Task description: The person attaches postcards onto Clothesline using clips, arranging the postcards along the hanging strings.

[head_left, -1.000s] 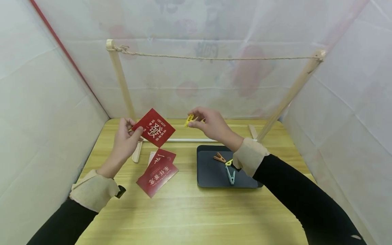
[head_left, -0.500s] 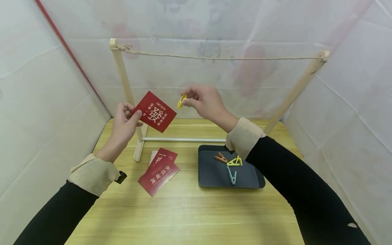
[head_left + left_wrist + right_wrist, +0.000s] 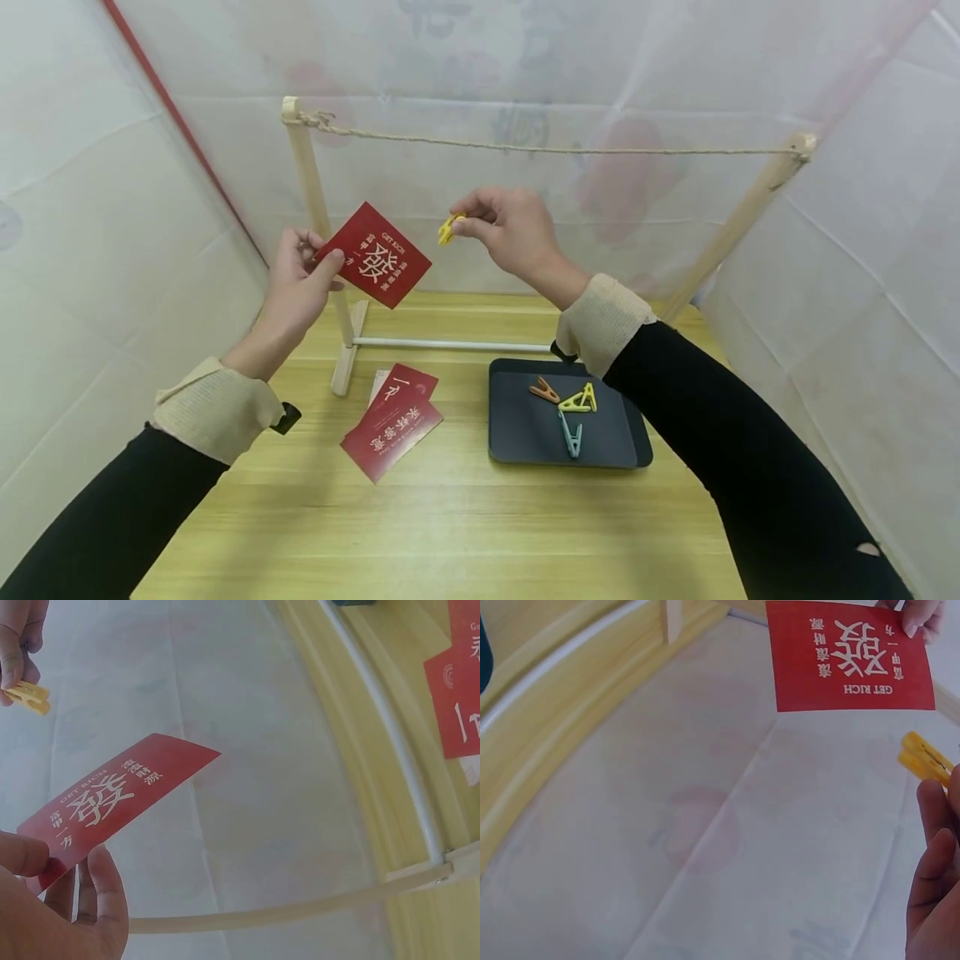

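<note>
A red card [image 3: 378,258] with white lettering and "GET RICH" on it is held up by my left hand [image 3: 295,279], thumb on its face and fingers behind its lower left corner. To its right, my right hand [image 3: 512,233] pinches a yellow clothespin [image 3: 448,229] between thumb and fingers. A gap separates clothespin and card, which also shows in the left wrist view between the card [image 3: 112,802] and the clothespin [image 3: 28,696]. Both hands are raised over the back of the table, below a twine line [image 3: 525,148].
The twine runs between two wooden posts [image 3: 309,175], joined low down by a white rod [image 3: 450,343]. On the table [image 3: 480,533], several red cards [image 3: 392,437] overlap at left. A dark tray [image 3: 517,450] holds an orange clothespin [image 3: 543,389], a yellow one [image 3: 579,400] and a blue-green one [image 3: 571,435].
Both hands have risen from near the table's back edge, carrying the card and the clothespin upward. The right hand has also shifted slightly left, nearer the card.
</note>
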Demonstrator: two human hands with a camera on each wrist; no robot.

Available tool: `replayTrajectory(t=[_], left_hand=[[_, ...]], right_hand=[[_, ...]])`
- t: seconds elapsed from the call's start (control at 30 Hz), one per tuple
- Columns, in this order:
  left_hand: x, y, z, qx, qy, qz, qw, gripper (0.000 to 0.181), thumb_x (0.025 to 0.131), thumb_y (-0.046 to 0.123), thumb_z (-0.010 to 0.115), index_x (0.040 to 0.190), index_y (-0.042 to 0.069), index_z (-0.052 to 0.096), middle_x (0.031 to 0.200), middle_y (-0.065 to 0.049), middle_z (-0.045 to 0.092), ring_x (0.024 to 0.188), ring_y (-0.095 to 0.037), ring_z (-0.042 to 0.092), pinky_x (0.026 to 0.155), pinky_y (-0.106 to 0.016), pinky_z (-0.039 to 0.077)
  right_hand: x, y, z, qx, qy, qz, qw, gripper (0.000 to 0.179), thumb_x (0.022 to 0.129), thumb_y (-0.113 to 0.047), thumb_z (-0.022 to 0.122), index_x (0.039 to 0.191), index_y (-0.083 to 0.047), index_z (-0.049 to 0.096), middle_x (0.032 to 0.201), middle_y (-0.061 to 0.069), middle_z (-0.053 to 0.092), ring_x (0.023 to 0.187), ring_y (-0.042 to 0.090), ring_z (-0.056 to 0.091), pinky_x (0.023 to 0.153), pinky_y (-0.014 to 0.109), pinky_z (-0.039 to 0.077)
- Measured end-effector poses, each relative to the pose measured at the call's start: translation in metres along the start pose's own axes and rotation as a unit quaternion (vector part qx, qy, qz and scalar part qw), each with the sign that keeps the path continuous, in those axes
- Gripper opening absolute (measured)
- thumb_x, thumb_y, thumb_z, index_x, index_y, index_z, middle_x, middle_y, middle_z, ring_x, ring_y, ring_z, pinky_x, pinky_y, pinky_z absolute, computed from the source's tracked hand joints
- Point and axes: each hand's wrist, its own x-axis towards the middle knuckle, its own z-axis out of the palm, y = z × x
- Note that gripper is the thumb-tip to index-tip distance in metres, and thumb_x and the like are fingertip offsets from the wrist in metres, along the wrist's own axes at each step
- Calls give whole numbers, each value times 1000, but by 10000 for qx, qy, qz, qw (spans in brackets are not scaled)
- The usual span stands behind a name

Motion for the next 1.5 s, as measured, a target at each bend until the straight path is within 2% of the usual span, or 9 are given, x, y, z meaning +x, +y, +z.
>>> replayTrajectory(t=[0.27, 0.47, 0.73, 0.97, 1.1, 1.37, 1.5], left_hand=[[13, 12, -2, -94, 72, -27, 9999, 16, 103, 20, 52, 107, 19, 37, 109, -7, 59, 100, -19, 60, 74, -24, 56], [24, 18, -2, -505, 167, -211, 9984, 17, 102, 18, 54, 108, 18, 38, 110, -7, 60, 101, -20, 63, 73, -24, 56], [30, 22, -6, -957, 213, -145, 9951, 19, 102, 17, 55, 108, 18, 37, 107, -6, 59, 102, -19, 62, 75, -23, 57], [37, 31, -8, -1180, 306, -91, 9925, 20, 101, 13, 55, 110, 17, 38, 108, -6, 61, 96, -20, 65, 75, -24, 57], [40, 35, -9, -1277, 307, -75, 9913, 20, 101, 13, 56, 112, 17, 39, 109, -6, 61, 99, -20, 64, 75, -24, 58], [42, 38, -10, -1303, 325, -51, 9909, 20, 101, 12, 55, 113, 17, 39, 114, -7, 62, 105, -23, 63, 75, -24, 57], [41, 41, -11, -1311, 337, -54, 9908, 20, 102, 12, 54, 113, 17, 39, 114, -7, 62, 106, -22, 62, 76, -24, 57]], right_hand=[[21, -12, -11, -83, 244, -106, 9996, 16, 90, -26, 74, 101, -15, 77, 92, -3, 77, 74, 4, 68, 65, 20, 50], [36, -22, -19, 23, 424, -80, 9991, 16, 89, -26, 76, 100, -15, 78, 91, -3, 77, 73, 2, 68, 65, 19, 48], [48, -37, -25, 231, 517, -169, 9983, 17, 90, -25, 74, 100, -12, 76, 91, -2, 77, 72, -1, 66, 70, 17, 51], [55, -48, -30, 637, 865, -362, 9936, 14, 89, -19, 75, 98, -8, 77, 88, 0, 76, 70, 2, 65, 71, 18, 53], [58, -54, -30, 742, 1017, -476, 9909, 15, 89, -19, 75, 99, -8, 77, 90, 0, 77, 71, 1, 66, 73, 17, 53], [67, -60, -23, 1094, 1216, -394, 9857, 13, 89, -16, 74, 98, -6, 76, 93, 2, 77, 74, 4, 69, 75, 16, 55], [71, -60, -20, 1137, 1247, -160, 9855, 13, 90, -15, 74, 99, -7, 76, 93, 3, 77, 75, 7, 69, 75, 17, 54]])
